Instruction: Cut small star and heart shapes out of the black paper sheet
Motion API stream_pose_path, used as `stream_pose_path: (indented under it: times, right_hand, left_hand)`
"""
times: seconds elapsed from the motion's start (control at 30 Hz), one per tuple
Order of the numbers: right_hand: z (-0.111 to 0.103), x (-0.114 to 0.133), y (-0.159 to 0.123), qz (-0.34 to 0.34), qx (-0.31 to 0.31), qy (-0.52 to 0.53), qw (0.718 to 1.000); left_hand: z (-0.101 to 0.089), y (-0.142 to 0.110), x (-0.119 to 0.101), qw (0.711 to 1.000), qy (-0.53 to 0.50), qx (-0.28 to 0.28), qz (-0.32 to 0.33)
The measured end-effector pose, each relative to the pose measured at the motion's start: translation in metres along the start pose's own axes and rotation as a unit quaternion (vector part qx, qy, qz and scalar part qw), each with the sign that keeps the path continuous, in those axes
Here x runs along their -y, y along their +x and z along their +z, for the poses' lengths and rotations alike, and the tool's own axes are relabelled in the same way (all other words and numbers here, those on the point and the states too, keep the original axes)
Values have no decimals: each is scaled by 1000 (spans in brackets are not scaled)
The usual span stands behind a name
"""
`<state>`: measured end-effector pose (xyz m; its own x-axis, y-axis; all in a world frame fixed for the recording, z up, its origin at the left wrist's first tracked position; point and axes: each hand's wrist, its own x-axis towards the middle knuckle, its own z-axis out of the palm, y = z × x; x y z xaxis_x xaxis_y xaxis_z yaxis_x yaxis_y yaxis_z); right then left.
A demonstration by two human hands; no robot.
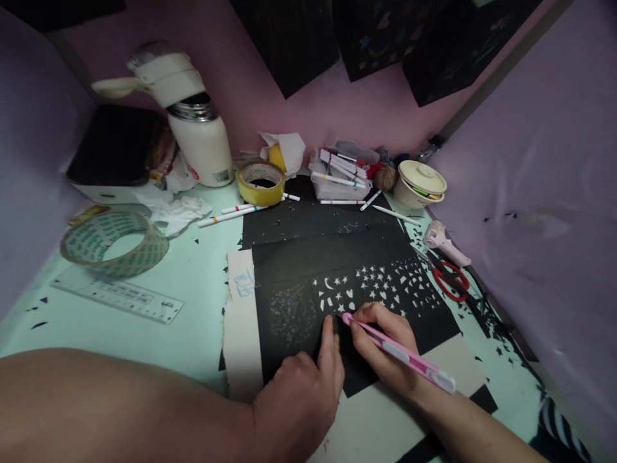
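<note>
My right hand (389, 337) grips a pink and grey craft knife (409, 355) like a pen. The blade end meets a sheet of black paper (308, 260), just below a cluster of small cut-out stars, hearts and moons through which white shows. Beside the blade, my left hand (308, 392) presses on the same sheet with outstretched fingertips, the other fingers bent and nothing in its grasp. A patch of pale sketched outlines (290, 315) lies left of the cut-outs. Under the black sheet is white card (243, 350), with a torn left edge and blue writing.
Left are a tape roll (113, 247), a clear ruler (120, 296) and a white flask (202, 141). Along the back stand yellow tape (261, 186), a box of markers (340, 183) and a lidded bowl (420, 186). Red-handled scissors (450, 281) lie right among black scraps.
</note>
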<state>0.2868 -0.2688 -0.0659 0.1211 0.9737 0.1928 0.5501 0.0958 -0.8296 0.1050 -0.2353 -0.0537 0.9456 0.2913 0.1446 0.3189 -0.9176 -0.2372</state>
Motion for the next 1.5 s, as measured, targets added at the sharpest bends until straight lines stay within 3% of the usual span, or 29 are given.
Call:
stream_pose_path:
  times: [0.27,0.77,1.1,1.3,1.5]
  right_hand:
    - [-10,-12,7,-64,76,21,995]
    - [-11,-10,9,-98,94,-21,991]
    - [-18,-10,35,-223,198,-117,947]
    - [-17,-24,37,-267,198,-114,936]
    - [-19,-22,38,-284,211,-121,927]
  left_hand:
    - [0,0,1,1000,-3,10,-5]
    - [-2,2,2,997,25,68,34]
    - [-10,4,11,991,-20,133,21]
    - [-5,2,7,994,-17,106,4]
    - [0,0,6,998,-19,64,-12]
